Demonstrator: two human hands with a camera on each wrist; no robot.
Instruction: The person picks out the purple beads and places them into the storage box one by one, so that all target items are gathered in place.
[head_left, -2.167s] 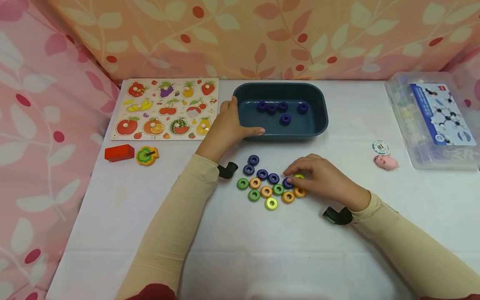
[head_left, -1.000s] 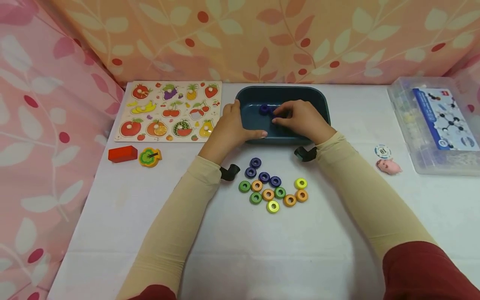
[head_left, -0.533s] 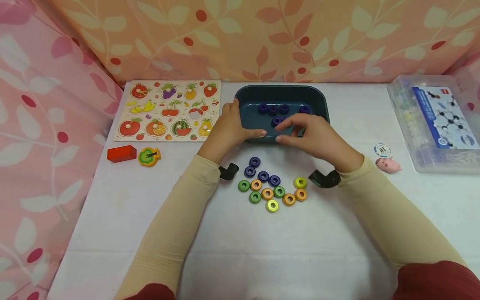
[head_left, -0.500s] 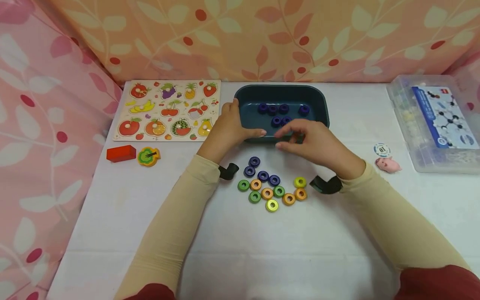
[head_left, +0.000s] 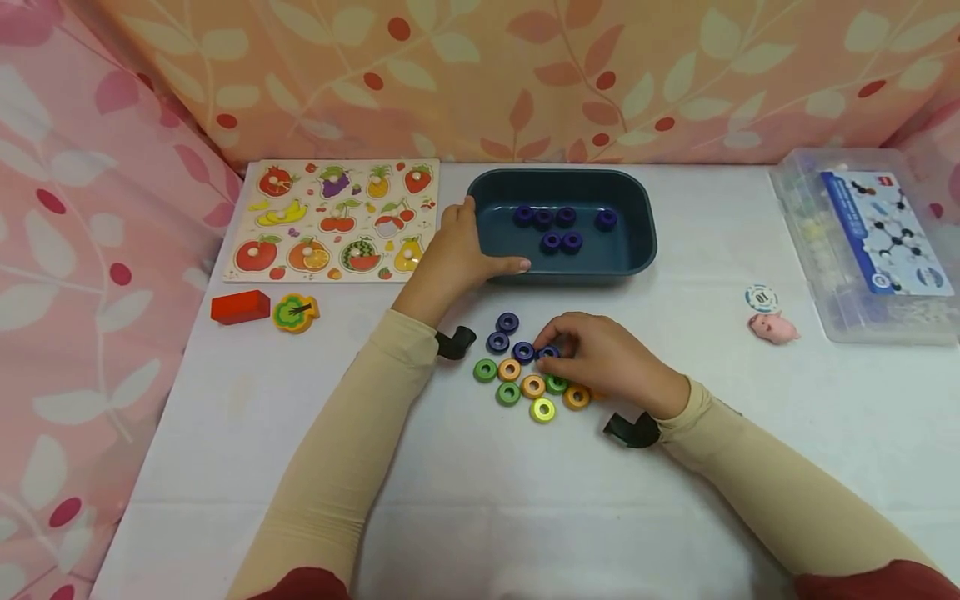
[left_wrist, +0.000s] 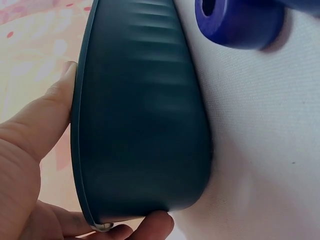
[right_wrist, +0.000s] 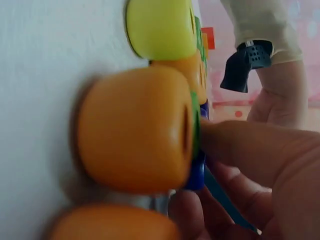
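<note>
My left hand (head_left: 459, 254) grips the left end of a dark teal tray (head_left: 637, 271), thumb on its front rim; in the left wrist view its fingers bend round the tray's end wall (left_wrist: 140, 125). Several purple rings (head_left: 572, 242) lie inside the tray. In front of it, my right hand (head_left: 603, 358) pinches a purple ring (head_left: 549, 352) between thumb and fingers, at table level. Beside it lie more purple rings (head_left: 498, 342), green rings (head_left: 485, 370), orange rings (head_left: 533, 386) and a yellow ring (head_left: 543, 410). The right hand hides part of this group.
A fruit puzzle board (head_left: 333, 218) lies left of the tray, with a red block (head_left: 240, 307) and a tree-shaped piece (head_left: 295, 312) before it. At right are a round chip (head_left: 762, 297), a pink pig figure (head_left: 773, 327) and a clear plastic case (head_left: 862, 321).
My right hand has put a purple ring into the tray, come back to the table, and taken hold of another purple ring. The left hand has stayed on the tray.
</note>
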